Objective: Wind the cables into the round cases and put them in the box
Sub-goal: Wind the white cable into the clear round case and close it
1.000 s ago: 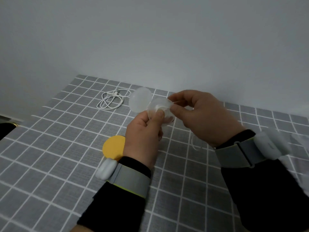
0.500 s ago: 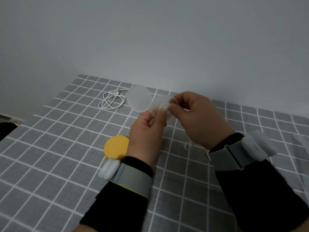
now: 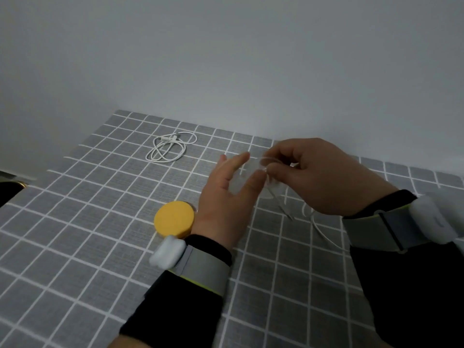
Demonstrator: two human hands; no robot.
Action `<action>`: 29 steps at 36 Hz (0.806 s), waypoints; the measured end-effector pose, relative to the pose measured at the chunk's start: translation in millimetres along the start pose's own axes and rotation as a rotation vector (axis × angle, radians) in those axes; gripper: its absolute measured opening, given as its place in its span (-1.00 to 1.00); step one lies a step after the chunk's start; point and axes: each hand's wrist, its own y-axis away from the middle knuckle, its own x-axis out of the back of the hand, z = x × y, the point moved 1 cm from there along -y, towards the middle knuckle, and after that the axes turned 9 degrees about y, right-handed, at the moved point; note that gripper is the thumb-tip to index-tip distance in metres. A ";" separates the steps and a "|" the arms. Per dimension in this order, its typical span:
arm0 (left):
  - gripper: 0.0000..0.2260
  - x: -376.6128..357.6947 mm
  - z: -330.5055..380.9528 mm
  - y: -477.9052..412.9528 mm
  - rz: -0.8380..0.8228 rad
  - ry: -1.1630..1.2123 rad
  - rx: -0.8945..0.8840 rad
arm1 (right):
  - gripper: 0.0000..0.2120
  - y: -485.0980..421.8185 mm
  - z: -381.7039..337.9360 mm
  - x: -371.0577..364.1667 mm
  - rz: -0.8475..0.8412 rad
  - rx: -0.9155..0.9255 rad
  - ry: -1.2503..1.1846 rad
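My left hand (image 3: 226,197) hovers over the grey checked table (image 3: 75,222) with its fingers spread. A clear round case (image 3: 244,172), blurred by motion, sits between its thumb and forefinger. My right hand (image 3: 319,177) meets it from the right and pinches a thin white cable (image 3: 324,234) at the case's edge. The cable trails down onto the table under my right wrist. A yellow round case (image 3: 174,218) lies shut on the table beside my left wrist. A second white cable (image 3: 170,149) lies loosely coiled at the back left. No box is in view.
A grey wall rises right behind the table's far edge. The table's left edge (image 3: 15,189) drops off to a dark area. Both wrists wear grey bands with white pods.
Both hands have shifted right with the clear case. Its flipped-open lid, plainly seen before, is now a blur, and my left fingers have spread apart.
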 end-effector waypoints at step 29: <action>-0.80 7.5 -2.4 -2.4 0.185 0.451 0.205 | -0.69 -8.3 -12.7 -30.1 0.366 0.083 -0.018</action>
